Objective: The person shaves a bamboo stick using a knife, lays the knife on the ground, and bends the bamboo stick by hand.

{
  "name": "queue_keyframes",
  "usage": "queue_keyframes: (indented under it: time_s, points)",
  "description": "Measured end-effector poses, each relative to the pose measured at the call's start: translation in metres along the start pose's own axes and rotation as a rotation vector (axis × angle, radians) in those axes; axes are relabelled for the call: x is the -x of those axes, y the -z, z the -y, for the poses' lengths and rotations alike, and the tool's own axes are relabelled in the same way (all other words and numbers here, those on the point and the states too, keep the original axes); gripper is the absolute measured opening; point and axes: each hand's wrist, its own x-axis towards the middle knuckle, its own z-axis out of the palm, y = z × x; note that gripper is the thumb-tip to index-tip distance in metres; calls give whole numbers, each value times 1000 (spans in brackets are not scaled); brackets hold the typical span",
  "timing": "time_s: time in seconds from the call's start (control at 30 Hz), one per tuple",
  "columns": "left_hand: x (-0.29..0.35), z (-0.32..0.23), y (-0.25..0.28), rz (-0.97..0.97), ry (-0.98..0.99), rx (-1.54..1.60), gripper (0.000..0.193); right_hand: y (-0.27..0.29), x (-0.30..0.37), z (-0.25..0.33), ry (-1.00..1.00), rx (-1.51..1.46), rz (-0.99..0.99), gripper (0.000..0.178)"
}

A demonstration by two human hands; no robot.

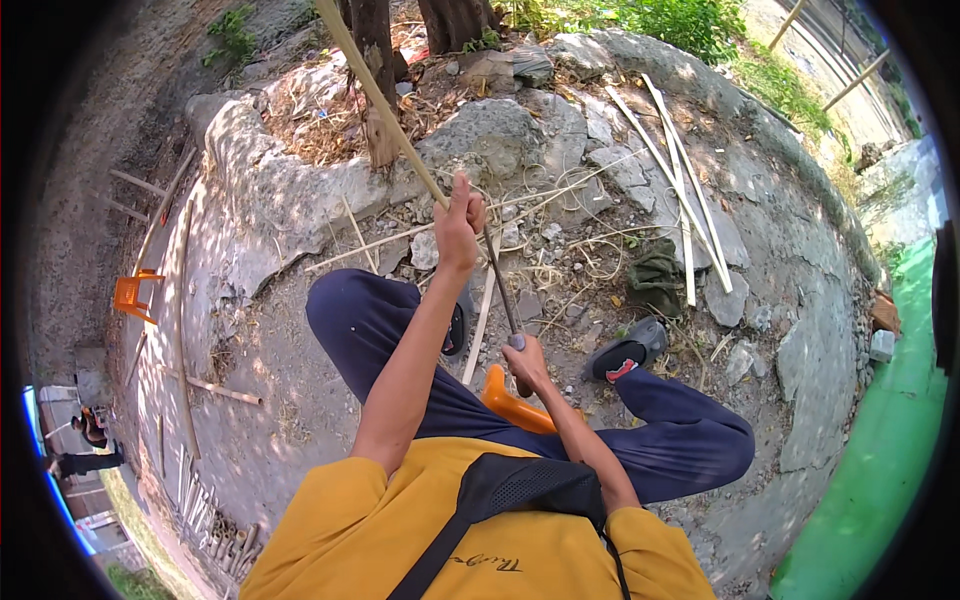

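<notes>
My left hand (459,224) is closed around a long pale bamboo pole (385,105), which slants up to the far left past a tree trunk. My right hand (527,364) grips the handle of a long, narrow, dark-bladed knife (502,292) in front of my body. Its blade points up and away, with the tip end close below my left hand and the bamboo's near end. Whether blade and bamboo touch cannot be made out. Thin split bamboo strips (480,325) lie on the ground beyond and between my feet.
Part of an orange plastic seat (515,402) shows between my legs. Longer bamboo strips (688,215) lie at the right, near a dark crumpled cloth (655,278). Broken stone slabs and tree trunks (455,22) are ahead. An orange chair (136,293) and bamboo poles (184,330) are left.
</notes>
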Motion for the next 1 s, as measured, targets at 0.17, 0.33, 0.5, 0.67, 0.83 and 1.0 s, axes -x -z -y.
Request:
queue_keyframes:
  time_s: [0.17, 0.33, 0.5, 0.67, 0.83, 1.0]
  points:
    - [-12, -10, -18, -17, -15, 1, 64, 22, -9, -74, -180, 134, 4, 19]
    - [-9, -13, -9, 22, -23, -6, 63, 19, -5, -62, -134, 112, 43, 14]
    - [-10, -8, -14, 17, -10, 6, 61, 12, -5, -63, -111, -70, 56, 15]
    - [-9, -9, -18, 33, 35, 5, 62, 39, -6, -75, -244, 174, 64, 17]
    - [-5, -8, -15, 14, 45, -68, 62, 19, -2, -51, -132, 88, -3, 19]
    - [-11, -14, -31, 65, 39, 27, 59, 49, -18, -104, -243, 298, 15, 23]
